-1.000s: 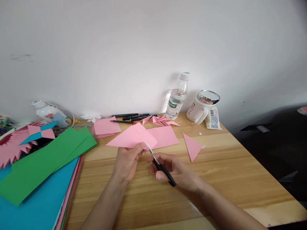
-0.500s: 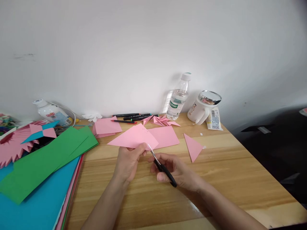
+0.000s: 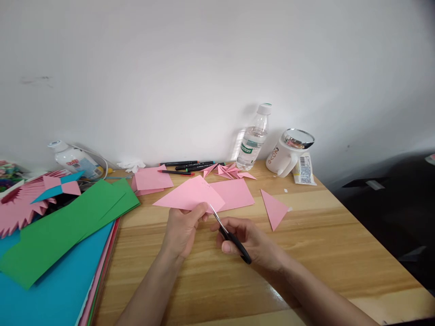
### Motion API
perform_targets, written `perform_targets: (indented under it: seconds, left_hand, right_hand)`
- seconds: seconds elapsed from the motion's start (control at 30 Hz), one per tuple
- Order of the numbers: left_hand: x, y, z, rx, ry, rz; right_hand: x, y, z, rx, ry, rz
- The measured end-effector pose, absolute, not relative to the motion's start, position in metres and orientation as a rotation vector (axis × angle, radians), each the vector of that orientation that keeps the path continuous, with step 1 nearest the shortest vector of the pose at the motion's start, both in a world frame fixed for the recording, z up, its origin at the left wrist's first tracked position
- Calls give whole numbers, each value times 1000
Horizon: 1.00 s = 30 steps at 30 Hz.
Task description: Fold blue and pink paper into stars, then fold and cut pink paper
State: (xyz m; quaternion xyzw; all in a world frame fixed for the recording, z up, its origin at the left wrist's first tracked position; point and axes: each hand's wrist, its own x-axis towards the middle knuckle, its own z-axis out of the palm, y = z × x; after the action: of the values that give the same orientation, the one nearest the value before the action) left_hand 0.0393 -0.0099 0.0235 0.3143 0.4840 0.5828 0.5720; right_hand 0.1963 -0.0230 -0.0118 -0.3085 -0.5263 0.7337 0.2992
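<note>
Your left grip pinches a pink paper piece by its lower edge, thumb on top. You have this piece in front of you, raised over the bench, its long point aimed left. Your right grip is wrapped around the black handles of the scissors, whose blades slant up to the paper's lower right edge, just beside your left thumb; you cannot tell from here how far they cut in. Behind the held piece, and partly hidden by it, you have a pink rectangle. A pink triangle lies apart, on your right. Near the wall you see pens, pink folded shapes, a clear bottle and a white mug. Green strips lie over a blue sheet on your left.
</note>
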Motion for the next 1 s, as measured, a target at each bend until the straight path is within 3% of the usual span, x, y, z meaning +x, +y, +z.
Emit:
perform_targets:
  seconds: [1.0]
  left_hand:
    - [39, -7, 22, 579, 1028, 1481]
  right_hand:
    - [193, -25, -15, -858, -1361, 1926]
